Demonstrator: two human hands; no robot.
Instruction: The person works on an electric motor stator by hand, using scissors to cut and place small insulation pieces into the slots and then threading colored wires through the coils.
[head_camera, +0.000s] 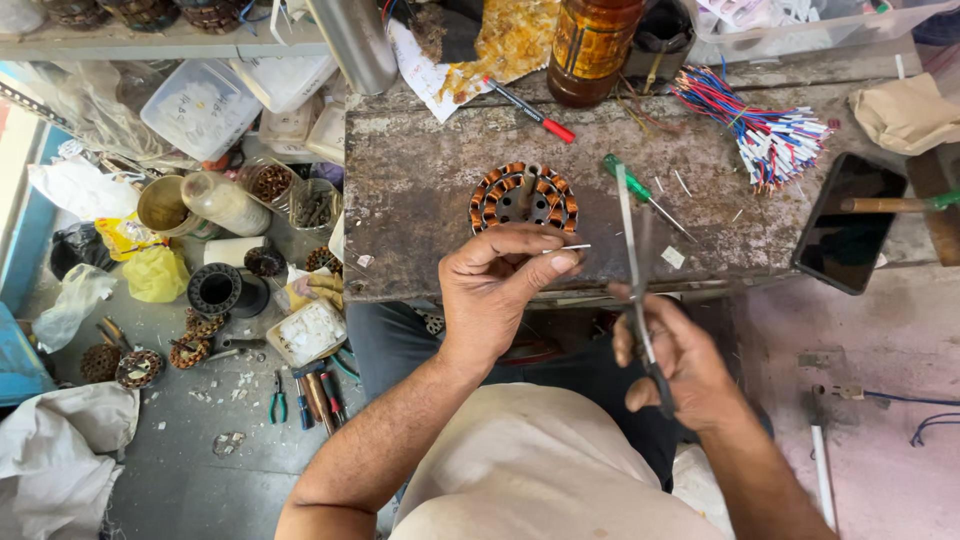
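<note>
Head view, looking straight down. Left hand (495, 290): thumb and forefinger pressed together, pinching a thin white sleeve piece (573, 247) whose short end pokes out to the right of the fingertips. Remaining fingers curled loosely beneath. Right hand (668, 355): fingers closed through the dark handles of a pair of scissors (633, 250), blades pointing up and away from the body, slightly blurred, so whether the blades are parted cannot be told. The scissor blades stand just right of the white piece, not clearly touching it.

Just beyond the left hand, on the worn grey tabletop (410, 200), lies a round motor stator (523, 197) wound with copper coils, flat, hole facing up. Beside the blades, a green-handled screwdriver (640, 190) lies diagonally. Further back: a red-capped marker (530, 111), a brown bottle (590, 45), a metal cylinder (352, 40). Right rear, a bundle of red, blue and white wire pieces (770, 125). A dark phone (848, 222) lies at the right edge, with a wooden-handled tool (890, 204) across it.

Floor to the left is cluttered: plastic tubs (200, 105), more copper-wound stators (138, 367), a black ring (214, 289), pliers (278, 400), yellow bags (155, 272), a white sack (55, 455).
</note>
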